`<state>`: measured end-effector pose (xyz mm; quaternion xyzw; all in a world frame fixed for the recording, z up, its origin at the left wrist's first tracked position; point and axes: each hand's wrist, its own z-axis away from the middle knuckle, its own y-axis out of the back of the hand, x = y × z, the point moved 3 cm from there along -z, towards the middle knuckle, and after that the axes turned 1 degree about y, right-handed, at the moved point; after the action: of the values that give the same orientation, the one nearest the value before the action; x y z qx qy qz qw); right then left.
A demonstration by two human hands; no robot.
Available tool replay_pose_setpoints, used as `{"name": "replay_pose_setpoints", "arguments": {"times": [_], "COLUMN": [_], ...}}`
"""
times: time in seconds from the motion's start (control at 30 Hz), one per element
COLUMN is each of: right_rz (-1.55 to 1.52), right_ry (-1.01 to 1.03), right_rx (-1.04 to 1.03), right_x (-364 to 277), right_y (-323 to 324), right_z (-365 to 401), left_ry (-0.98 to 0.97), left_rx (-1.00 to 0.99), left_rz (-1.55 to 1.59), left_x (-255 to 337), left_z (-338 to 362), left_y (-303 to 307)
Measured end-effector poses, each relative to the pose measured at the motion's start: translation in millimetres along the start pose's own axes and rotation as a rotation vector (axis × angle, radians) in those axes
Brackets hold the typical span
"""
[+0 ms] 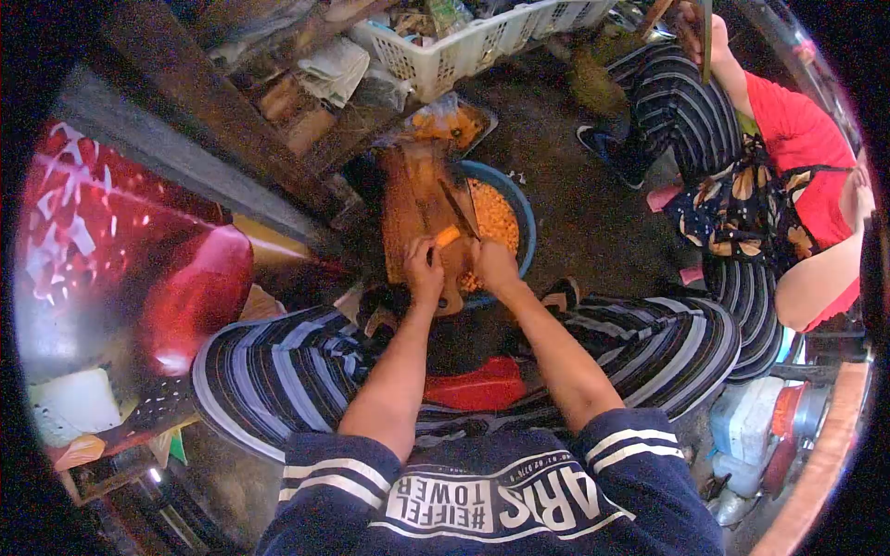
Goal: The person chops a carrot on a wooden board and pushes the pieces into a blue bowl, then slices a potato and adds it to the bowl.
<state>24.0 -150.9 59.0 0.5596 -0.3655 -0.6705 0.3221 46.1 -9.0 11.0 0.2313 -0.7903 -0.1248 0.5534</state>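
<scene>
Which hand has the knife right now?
The right hand: it grips the knife, whereas the left hand holds an orange piece over the wooden board.

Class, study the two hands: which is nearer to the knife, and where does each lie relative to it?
Right: the right hand grips the knife at its handle end. The left hand is off to the knife's left, at the orange piece.

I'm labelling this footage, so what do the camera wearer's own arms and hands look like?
Both the left hand and right hand are bare, with no gloves visible. The forearms are uncovered below the short navy sleeves of a T-shirt with white lettering; each sleeve has two white stripes.
</scene>
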Motion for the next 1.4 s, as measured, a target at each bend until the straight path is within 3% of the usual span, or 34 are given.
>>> {"name": "replay_pose_setpoints", "arguments": {"times": [0.23,0.43,0.53,0.6,0.8,0.93,1.03,1.23,1.4], "right_rz": [0.080,-0.074,0.007,-0.088,0.063,0.008,-0.028,-0.018,-0.004], "right_ry": [-0.084,-0.127,0.001,-0.193,-0.051,-0.074,-0.080,0.013,-0.039], "right_rx": [-0.013,-0.066,0.092,-0.098,-0.045,0.006,-0.108,0.131,0.002], "right_x": [3.3,3.5,-4.4,-1.4,3.3,-3.7,-6.6,-4.6,-7.7], "right_y": [-25.6,-21.2,-23.3,-29.9,-26.6,-31.7,-22.8,-34.2,-32.6], "right_z": [1.7,2.1,6.8,-1.2,6.1,5.4,-9.0,6.5,-4.6], "left_ry": [-0.055,-0.016,-0.024,-0.025,0.003,-0.015,-0.040,-0.031,-0.011], "left_rx": [0.021,0.037,0.018,0.003,0.013,-0.004,-0.001,0.049,0.007], "left_rz": [0.006,0.005,0.010,0.006,0.040,0.043,0.041,0.068,0.042], "left_x": [-13.4,-6.0,-9.9,-10.2,-15.5,-18.2,-12.9,-11.7,-5.0], "left_z": [2.5,4.6,5.4,6.8,7.9,2.1,-0.5,0.6,0.1], "left_y": [-7.5,-3.5,-7.1,-3.7,-6.8,-9.0,-7.4,-6.5,0.0]}}
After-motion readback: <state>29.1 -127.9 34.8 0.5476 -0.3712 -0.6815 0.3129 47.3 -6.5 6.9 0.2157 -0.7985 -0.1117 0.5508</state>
